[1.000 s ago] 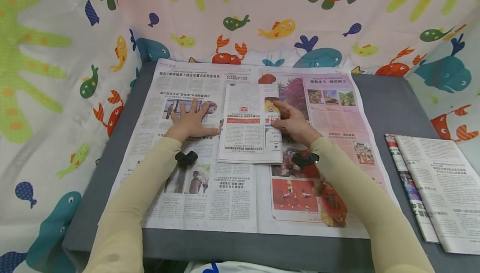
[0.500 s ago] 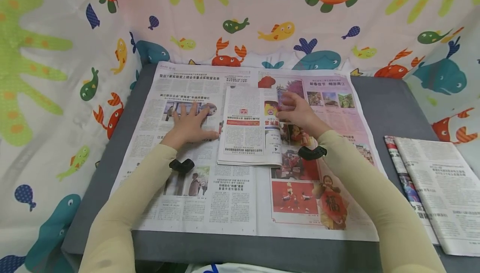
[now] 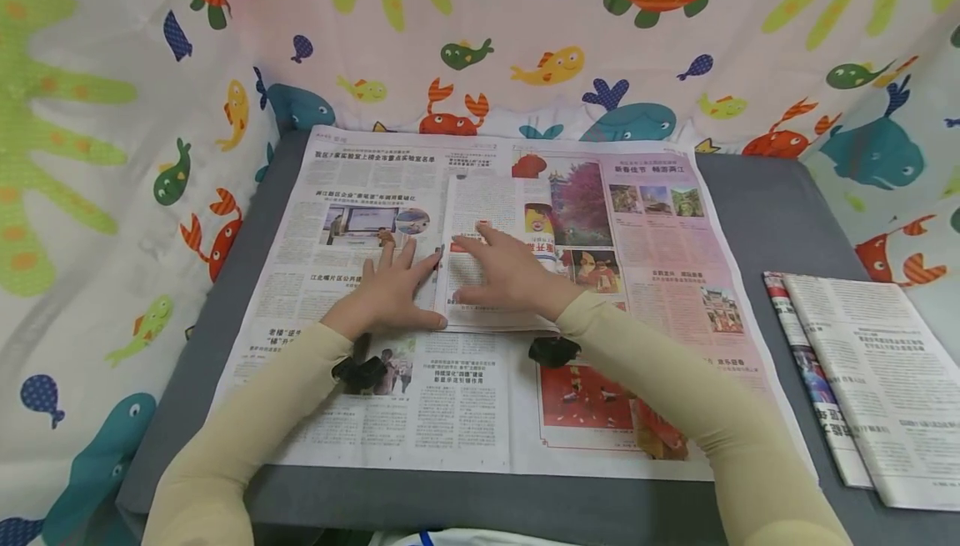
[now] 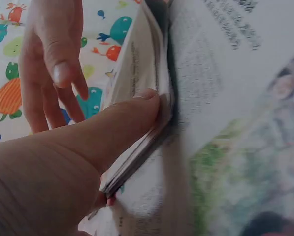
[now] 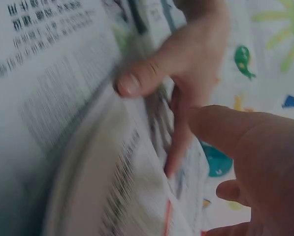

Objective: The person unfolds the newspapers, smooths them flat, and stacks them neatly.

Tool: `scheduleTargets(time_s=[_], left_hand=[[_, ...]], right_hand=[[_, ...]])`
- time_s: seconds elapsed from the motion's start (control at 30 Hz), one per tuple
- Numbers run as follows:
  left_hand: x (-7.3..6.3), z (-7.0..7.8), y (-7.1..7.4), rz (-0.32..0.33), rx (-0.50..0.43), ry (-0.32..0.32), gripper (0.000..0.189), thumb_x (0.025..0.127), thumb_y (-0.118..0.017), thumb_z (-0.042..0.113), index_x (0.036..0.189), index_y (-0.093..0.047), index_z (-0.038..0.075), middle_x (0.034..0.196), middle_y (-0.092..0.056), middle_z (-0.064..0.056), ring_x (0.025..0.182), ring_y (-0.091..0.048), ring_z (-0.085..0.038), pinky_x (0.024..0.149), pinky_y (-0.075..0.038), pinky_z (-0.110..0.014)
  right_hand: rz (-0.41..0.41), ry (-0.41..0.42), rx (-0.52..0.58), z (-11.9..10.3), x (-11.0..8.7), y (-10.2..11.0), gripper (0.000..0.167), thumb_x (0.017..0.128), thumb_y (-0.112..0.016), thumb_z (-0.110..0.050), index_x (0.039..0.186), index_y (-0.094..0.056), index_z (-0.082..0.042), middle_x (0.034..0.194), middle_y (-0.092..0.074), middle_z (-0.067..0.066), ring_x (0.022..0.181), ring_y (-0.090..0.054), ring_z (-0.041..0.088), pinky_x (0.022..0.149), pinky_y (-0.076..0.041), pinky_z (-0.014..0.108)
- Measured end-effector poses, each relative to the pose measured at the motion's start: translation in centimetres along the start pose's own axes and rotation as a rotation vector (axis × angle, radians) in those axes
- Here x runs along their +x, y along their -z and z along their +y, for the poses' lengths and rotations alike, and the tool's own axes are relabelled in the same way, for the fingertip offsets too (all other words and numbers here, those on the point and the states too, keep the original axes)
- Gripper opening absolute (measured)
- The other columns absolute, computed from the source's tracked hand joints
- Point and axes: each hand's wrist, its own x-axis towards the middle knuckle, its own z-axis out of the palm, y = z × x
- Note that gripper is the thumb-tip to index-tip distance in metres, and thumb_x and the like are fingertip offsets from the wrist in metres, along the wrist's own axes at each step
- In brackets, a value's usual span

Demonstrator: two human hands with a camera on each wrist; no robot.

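Note:
A folded newspaper (image 3: 491,196) lies on a larger newspaper (image 3: 465,438) that is spread out flat. At its left edge is my left hand (image 3: 386,292), fingers spread. In the left wrist view, the left thumb (image 4: 132,113) touches the layered edge of the folded newspaper (image 4: 154,64). My right hand (image 3: 513,275) is over the folded newspaper, its fingers extended leftward and covering part of the print. Seen from the right wrist, the right hand (image 5: 270,157) looks raised off the paper, while the left hand (image 5: 186,69) is at the paper's edge.
Another stack of folded newspapers (image 3: 877,379) lies at the right side of the grey table (image 3: 757,212). A white cloth (image 3: 465,87) printed with sea animals hangs behind and to the sides. Black straps circle both wrists.
My right hand has left the folded newspaper's right edge and moved left across it. My left hand has shifted slightly toward me and right, to the left edge.

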Motion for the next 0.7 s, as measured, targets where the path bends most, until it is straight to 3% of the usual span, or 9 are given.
scheduleTargets(time_s=[0.13, 0.27, 0.47, 0.7], left_hand=[[-0.2, 0.1, -0.5, -0.011, 0.018, 0.013, 0.114, 0.077, -0.077, 0.066, 0.165, -0.018, 0.024, 0.171, 0.004, -0.022, 0.155, 0.009, -0.053, 0.117, -0.002, -0.079], [-0.3, 0.2, -0.6, -0.017, 0.015, 0.013, 0.116, 0.075, -0.079, 0.065, 0.165, -0.018, 0.024, 0.171, 0.005, -0.022, 0.156, 0.009, -0.052, 0.117, -0.002, -0.079], [-0.2, 0.2, 0.0, -0.047, 0.022, 0.010, 0.121, 0.073, -0.083, 0.063, 0.166, -0.016, 0.024, 0.171, 0.006, -0.024, 0.155, 0.009, -0.054, 0.116, -0.002, -0.080], [0.0, 0.5, 0.6, -0.098, 0.042, 0.013, 0.127, 0.069, -0.086, 0.062, 0.166, -0.014, 0.023, 0.170, 0.007, -0.025, 0.154, 0.010, -0.056, 0.115, -0.004, -0.081]], right_hand=[[-0.035, 0.016, -0.056, -0.8, 0.3, -2.5, 0.087, 0.090, -0.073, -0.051, 0.161, -0.034, -0.019, 0.166, -0.028, 0.023, 0.153, -0.028, 0.044, 0.121, -0.027, 0.064], [-0.041, 0.015, -0.061, -0.6, 0.4, -4.4, 0.090, 0.088, -0.073, -0.056, 0.162, -0.032, -0.023, 0.162, -0.032, 0.018, 0.150, -0.030, 0.041, 0.115, -0.031, 0.065], [-0.015, 0.017, -0.069, -0.6, 0.4, -4.9, 0.093, 0.085, -0.075, -0.059, 0.161, -0.035, -0.024, 0.156, -0.037, 0.015, 0.146, -0.033, 0.037, 0.111, -0.035, 0.064], [-0.043, -0.008, -0.093, -0.7, 0.4, -5.2, 0.098, 0.084, -0.076, -0.060, 0.162, -0.030, -0.025, 0.162, -0.029, 0.018, 0.152, -0.024, 0.044, 0.115, -0.028, 0.070]])
